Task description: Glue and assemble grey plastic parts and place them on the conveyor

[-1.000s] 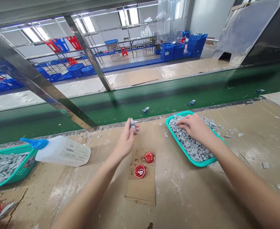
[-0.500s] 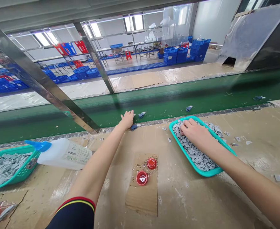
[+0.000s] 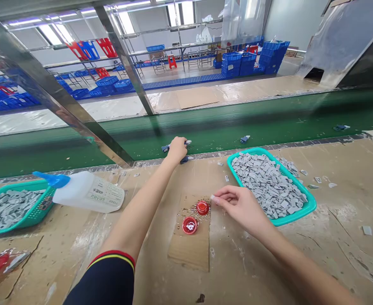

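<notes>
The left hand point(image 3: 176, 150) closes on a small blue-grey part point(image 3: 166, 148) at the edge of the green conveyor belt point(image 3: 269, 114), the right hand point(image 3: 242, 205) pinches a tiny pale piece point(image 3: 212, 200) in closed fingers point(image 3: 224, 194) beside a red cap point(image 3: 202, 207), and a teal tray point(image 3: 288, 221) remains heaped with grey pieces point(image 3: 265, 182).

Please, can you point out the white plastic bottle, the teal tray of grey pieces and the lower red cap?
White plastic bottle point(image 3: 87, 192): head view, on its body.
Teal tray point(image 3: 309, 207): head view, on its right rim.
Lower red cap point(image 3: 190, 225): head view, on its middle.
</notes>
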